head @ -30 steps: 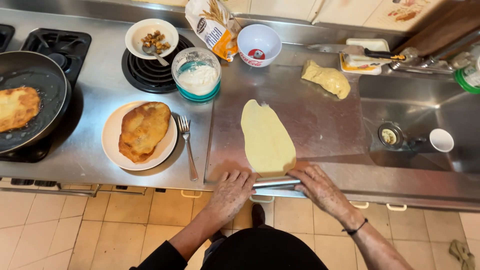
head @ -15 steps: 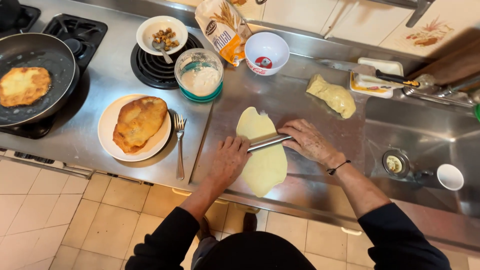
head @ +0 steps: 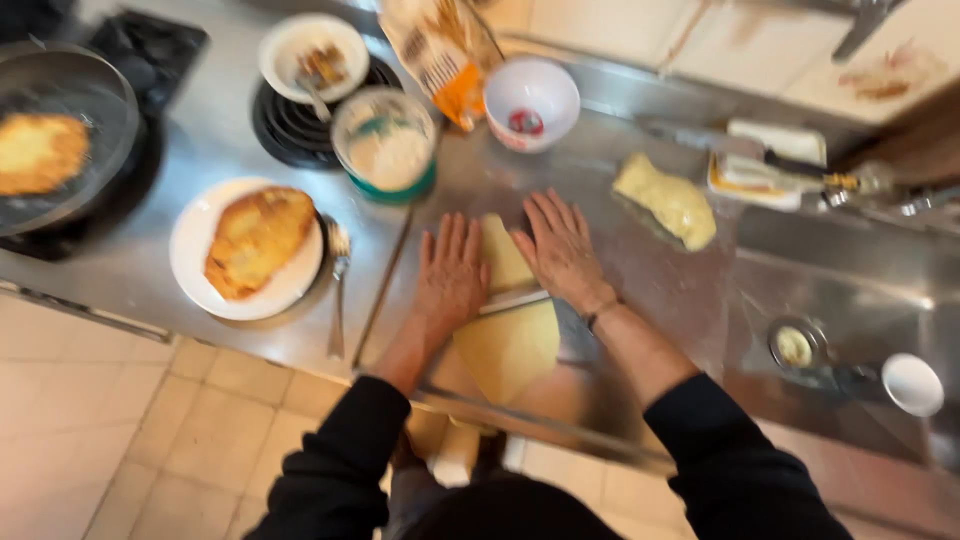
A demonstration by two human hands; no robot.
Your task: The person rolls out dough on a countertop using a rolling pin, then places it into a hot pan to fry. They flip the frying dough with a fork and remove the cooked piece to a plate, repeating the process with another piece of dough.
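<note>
A long oval sheet of pale yellow dough (head: 508, 345) lies flat on the steel counter (head: 650, 270). A thin metal rolling rod (head: 512, 300) lies across it. My left hand (head: 450, 275) presses palm down on the rod's left end, fingers spread flat. My right hand (head: 562, 250) presses the same way on its right end, with a dark band at the wrist. The far part of the dough shows between my hands. A second lump of dough (head: 668, 200) rests farther right on the counter.
A white plate (head: 200, 280) holds a fried flatbread (head: 258, 240), a fork (head: 338, 285) beside it. Another flatbread (head: 38, 152) fries in a dark pan (head: 100, 110). A flour tub (head: 388, 150), small bowls, a bag and a sink (head: 850, 330) with a white cup surround the spot.
Both hands have pushed the rod away from me along the dough, from its near end to past its middle. The camera view has shifted closer and tilted.
</note>
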